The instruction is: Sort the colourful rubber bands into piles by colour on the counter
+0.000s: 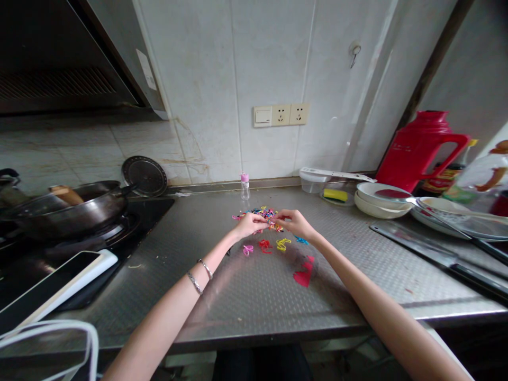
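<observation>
A pile of small multicoloured hair elastics (262, 211) lies on the steel counter. My left hand (251, 225) and my right hand (297, 224) meet at its near side, fingertips pinched close together; whatever is between them is too small to make out. Sorted by colour, little clumps sit nearer me: pink elastics (248, 250), red elastics (265, 245), yellow elastics (283, 244) and blue elastics (301, 239), the last beside my right wrist. Something black shows partly behind my left wrist. A torn pink-red piece (304, 271) with a clear part lies closer to the front edge.
Behind the pile stands a small pink-capped bottle (245, 186). At left are a pan (75, 206) on the stove and a white-edged device (59, 286). To the right are a sponge (335, 196), bowls (381, 203), a knife (413, 246) and a red thermos (413, 151).
</observation>
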Tool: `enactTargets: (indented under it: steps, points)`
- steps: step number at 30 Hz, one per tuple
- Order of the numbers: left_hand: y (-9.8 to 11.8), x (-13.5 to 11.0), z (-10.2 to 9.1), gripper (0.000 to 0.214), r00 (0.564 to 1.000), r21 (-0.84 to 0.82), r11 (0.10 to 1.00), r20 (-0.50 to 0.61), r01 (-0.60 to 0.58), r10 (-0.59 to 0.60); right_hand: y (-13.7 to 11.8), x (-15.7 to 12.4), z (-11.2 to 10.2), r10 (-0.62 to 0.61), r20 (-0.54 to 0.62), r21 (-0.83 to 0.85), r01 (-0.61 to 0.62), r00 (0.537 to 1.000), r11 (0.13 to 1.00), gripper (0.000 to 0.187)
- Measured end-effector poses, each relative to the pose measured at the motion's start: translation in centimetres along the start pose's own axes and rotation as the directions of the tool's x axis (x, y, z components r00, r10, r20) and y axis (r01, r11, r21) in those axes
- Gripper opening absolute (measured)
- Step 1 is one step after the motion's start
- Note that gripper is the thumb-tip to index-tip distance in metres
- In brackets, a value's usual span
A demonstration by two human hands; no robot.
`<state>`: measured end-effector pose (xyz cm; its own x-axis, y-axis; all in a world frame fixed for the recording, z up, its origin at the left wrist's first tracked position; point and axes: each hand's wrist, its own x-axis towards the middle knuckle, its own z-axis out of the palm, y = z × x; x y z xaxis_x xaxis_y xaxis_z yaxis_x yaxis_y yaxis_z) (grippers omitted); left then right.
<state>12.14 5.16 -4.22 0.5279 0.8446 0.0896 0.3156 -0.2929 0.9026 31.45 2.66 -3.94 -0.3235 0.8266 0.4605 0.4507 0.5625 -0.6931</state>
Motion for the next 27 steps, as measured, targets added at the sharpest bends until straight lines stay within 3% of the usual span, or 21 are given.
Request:
enactTargets:
  steps: [10, 14, 20, 27]
  points:
    - [-0.5, 0.2, -1.6, 0.037, 0.998, 0.012, 1.0, -0.067, -0.007, 0.008, 0.2, 0.1, -0.1, 0.005, 0.006, -0.019, -0.005, 1.0, 1.0, 0.029]
    - [-0.7, 0.1, -2.2, 0.04, 0.99, 0.031, 1.0, -0.144, 0.001, 0.004, -0.4, 0.0, 0.0, -0.012, 0.139, -0.002, 0.012, 0.99, 1.0, 0.026]
    - [-0.5, 0.1, -2.4, 0.039, 0.985, 0.044, 0.999, -0.175, 0.012, -0.004, -1.0, -0.5, 0.7, -0.123, 0.35, -0.025, 0.14, 0.929, 0.99, 0.021]
    - [-0.9, 0.2, -2.4, 0.041, 0.988, 0.043, 0.999, -0.154, -0.006, 0.013, -1.0, -0.6, 1.1, -0.122, 0.408, -0.063, 0.161, 0.905, 0.985, 0.021]
